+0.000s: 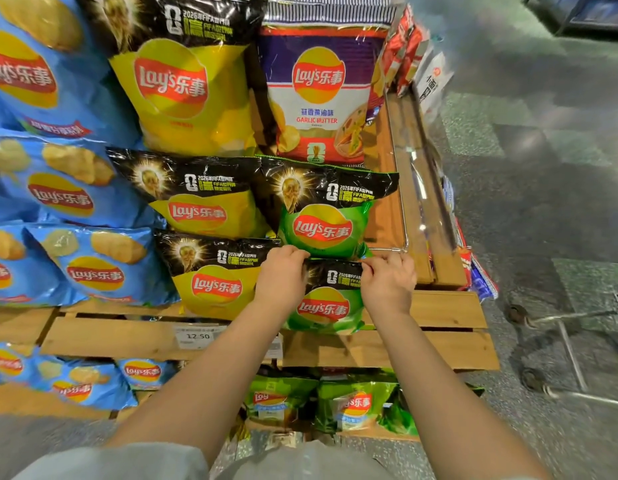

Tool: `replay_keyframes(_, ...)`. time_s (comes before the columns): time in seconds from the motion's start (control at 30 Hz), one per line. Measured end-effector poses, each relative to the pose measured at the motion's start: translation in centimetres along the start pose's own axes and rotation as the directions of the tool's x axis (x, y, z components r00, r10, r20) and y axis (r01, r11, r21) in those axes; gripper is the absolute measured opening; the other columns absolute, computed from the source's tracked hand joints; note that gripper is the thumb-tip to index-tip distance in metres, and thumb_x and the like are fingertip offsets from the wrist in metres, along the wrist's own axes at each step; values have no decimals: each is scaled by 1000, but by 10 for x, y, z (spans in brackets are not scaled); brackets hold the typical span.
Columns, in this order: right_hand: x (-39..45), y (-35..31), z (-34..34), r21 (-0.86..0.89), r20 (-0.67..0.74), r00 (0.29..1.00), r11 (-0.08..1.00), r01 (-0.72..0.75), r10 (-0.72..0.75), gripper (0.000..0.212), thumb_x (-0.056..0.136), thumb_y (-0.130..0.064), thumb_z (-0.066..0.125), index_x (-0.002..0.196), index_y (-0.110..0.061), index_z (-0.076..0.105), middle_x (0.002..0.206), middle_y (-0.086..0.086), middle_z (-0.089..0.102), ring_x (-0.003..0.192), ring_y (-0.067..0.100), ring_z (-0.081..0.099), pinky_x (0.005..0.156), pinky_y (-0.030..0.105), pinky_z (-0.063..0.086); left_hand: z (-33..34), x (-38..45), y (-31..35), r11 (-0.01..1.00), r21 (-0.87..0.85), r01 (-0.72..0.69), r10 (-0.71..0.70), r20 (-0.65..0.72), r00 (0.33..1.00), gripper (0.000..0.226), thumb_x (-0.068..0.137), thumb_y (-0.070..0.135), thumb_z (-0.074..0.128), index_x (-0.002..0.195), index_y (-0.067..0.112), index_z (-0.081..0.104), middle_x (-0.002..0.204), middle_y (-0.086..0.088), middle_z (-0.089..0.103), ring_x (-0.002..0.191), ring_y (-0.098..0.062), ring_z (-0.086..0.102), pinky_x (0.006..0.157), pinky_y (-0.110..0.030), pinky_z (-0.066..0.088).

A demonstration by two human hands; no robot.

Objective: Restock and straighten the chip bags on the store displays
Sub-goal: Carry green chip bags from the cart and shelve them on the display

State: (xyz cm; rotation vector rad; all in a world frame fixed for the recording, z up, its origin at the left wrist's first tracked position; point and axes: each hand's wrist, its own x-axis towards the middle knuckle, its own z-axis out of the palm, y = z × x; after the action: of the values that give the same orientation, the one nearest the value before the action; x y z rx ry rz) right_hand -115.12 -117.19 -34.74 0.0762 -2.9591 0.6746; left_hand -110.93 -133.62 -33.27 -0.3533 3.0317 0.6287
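Here the left hand (pixel 281 276) and right hand (pixel 388 279) each pinch a top corner of the green chip bag (pixel 324 306), holding it upright at the front of the wooden display (pixel 449 344), just beside a yellow bag (pixel 214 275) and below another green bag (pixel 323 216)

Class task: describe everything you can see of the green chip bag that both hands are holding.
The green chip bag is glossy plastic film with a black top band and a red-and-yellow logo. It stands upright at the front of the wooden display, below another green bag. The left hand and right hand pinch its top corners.
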Motion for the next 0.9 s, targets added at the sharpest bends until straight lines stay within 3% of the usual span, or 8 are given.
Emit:
replay_keyframes(0.17, -12, -8, -2, -26, 35, 998, 998, 51, -51, 35, 94, -20, 52, 128, -14, 60, 132, 12, 51, 128, 31, 35, 105, 45, 25, 0, -9, 10, 993, 120, -2, 8, -44, 999, 44, 95, 33, 51, 137, 20, 47, 138, -2, 46, 129, -21, 37, 104, -35, 33)
replay_keyframes(0.37, -36, -9, -4, -40, 36, 995, 995, 90, -89, 49, 95, -29, 51, 143, -20, 41, 154, 12, 27, 142, 34, 16, 113, 51, 13, 2, -25, 28, 981, 192, -7, 11, -20, 1000, 60, 94, 37, 49, 148, 29, 23, 159, -7, 8, 146, -29, -1, 116, -49, 5)
replay_keyframes(0.43, -41, -8, -2, -137, 125, 991, 988, 66, -49, 53, 97, -37, 46, 147, -24, 33, 158, 8, 17, 145, 32, 8, 114, 48, 10, 5, -28, 30, 972, 233, -36, 30, 29, 999, 58, 96, 37, 47, 148, 31, 22, 160, -5, 1, 146, -28, -7, 115, -52, 1)
replay_keyframes(0.5, -47, -10, 0, -150, 110, 993, 987, 54, -38, 48, 91, -36, 59, 136, -21, 51, 151, 11, 33, 140, 34, 25, 110, 50, 24, 9, -30, 26, 970, 236, -54, 45, 45, 998, 46, 98, 35, 45, 143, 30, 34, 159, -4, 7, 147, -25, -3, 115, -52, 2)
replay_keyframes(0.6, -55, -6, 5, -116, -25, 999, 992, 44, -47, 27, 70, -17, 82, 96, -13, 74, 120, 15, 63, 115, 41, 55, 91, 55, 43, 13, -33, 18, 982, 185, -34, 29, 31, 999, 34, 99, 36, 44, 130, 27, 52, 153, -1, 27, 145, -21, 11, 115, -49, 5)
replay_keyframes(0.77, -54, 10, 6, -112, -172, 975, 986, 124, -142, 16, 63, -3, 79, 74, -14, 75, 92, 10, 70, 102, 36, 56, 83, 48, 47, 17, -37, 6, 980, 177, -88, 80, 48, 996, 32, 98, 41, 44, 124, 27, 57, 139, 7, 46, 133, -15, 33, 113, -46, 10)
replay_keyframes(0.83, -51, 11, 7, -112, -217, 961, 982, 150, -171, 11, 68, -7, 68, 71, -15, 74, 87, 5, 71, 104, 29, 48, 86, 40, 40, 14, -36, 5, 986, 143, -81, 67, 95, 993, 29, 100, 33, 42, 125, 27, 55, 133, 7, 52, 127, -17, 42, 110, -44, 19)
replay_keyframes(0.9, -51, 10, 4, -130, -226, 957, 979, 156, -182, 13, 65, -5, 65, 69, -14, 73, 80, 3, 71, 97, 32, 58, 84, 42, 44, 7, -33, 6, 992, 117, -55, 40, 128, 991, 25, 101, 28, 41, 119, 24, 57, 121, 3, 61, 115, -20, 52, 100, -40, 32)
